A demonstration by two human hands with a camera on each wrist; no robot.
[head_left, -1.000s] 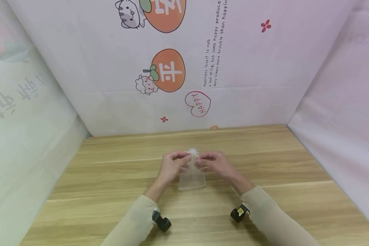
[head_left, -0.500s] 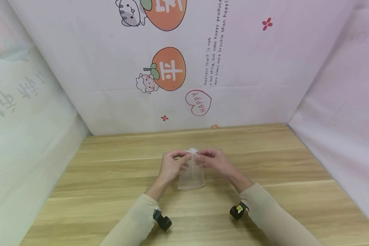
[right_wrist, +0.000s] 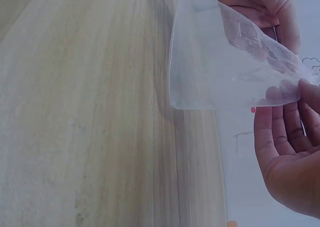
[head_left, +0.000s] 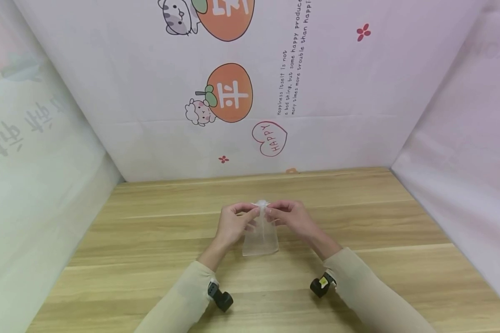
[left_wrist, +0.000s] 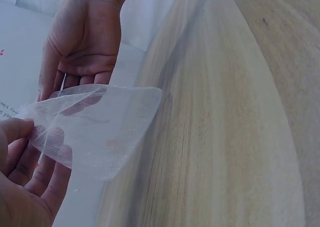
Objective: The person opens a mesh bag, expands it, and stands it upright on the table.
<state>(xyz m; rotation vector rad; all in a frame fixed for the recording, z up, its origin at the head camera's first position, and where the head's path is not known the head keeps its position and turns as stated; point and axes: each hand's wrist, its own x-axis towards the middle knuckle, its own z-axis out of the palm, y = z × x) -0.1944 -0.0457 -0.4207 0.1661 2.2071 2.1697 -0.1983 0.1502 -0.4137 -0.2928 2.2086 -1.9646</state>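
A small sheer white drawstring pouch [head_left: 261, 240] hangs between the two hands in the head view, its neck gathered at the top and its wide end toward the person. My left hand [head_left: 232, 225] pinches the gathered neck from the left, thumb against fingertips. From the right, my right hand [head_left: 296, 219] pinches the same neck. Through the thin mesh of the pouch [left_wrist: 110, 129] in the left wrist view, some fingers show behind it. Thin white cords run near the fingers there. The pouch [right_wrist: 205, 62] looks flat in the right wrist view, and nothing is seen inside it.
Below the hands lies a wood-grain table [head_left: 150, 259]. A white printed cloth [head_left: 329, 92] stands behind it, with pale cloth walls on the left [head_left: 37, 152] and right [head_left: 462, 138]. Each sleeve carries a black wrist camera, the left camera [head_left: 220, 297] and the right camera [head_left: 321, 285].
Both hands keep hold of the pouch's neck. The right fingers have shifted slightly up, nearer the gathered top. The head view has moved a little.
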